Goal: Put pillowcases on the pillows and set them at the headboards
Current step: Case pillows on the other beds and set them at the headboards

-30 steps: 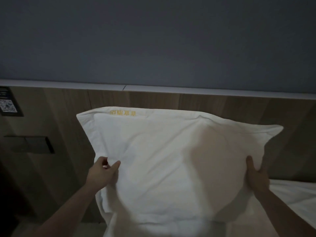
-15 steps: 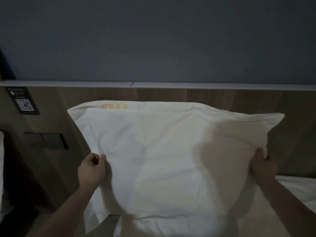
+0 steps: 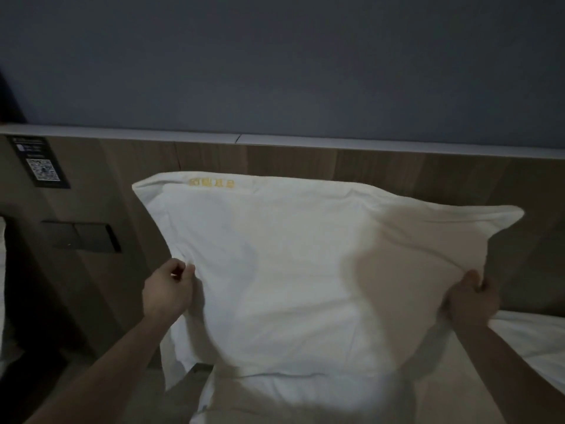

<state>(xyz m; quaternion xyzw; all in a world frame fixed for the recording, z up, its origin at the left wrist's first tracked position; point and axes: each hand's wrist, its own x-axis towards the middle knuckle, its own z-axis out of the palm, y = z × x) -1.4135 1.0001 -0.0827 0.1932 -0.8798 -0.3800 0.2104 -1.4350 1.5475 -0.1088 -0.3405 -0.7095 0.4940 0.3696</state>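
I note pillow [image 3: 299, 270] ahead, long axis left-right along headboard [image 3: 305, 163]; left hand [image 3: 168, 290] and right hand [image 3: 470, 301] each pinch side edge, equally near.

Pillow [image 3: 275, 270]: lower edge blurred; it hides the middle of the headboard [image 3: 397, 169]. Right hand [image 3: 472, 301]: fingertips hidden behind pillow edge. Both forearms cut by bottom edge. QR label [image 3: 42, 165]: text too small to read. Yellow embroidery [image 3: 212, 182]: illegible.
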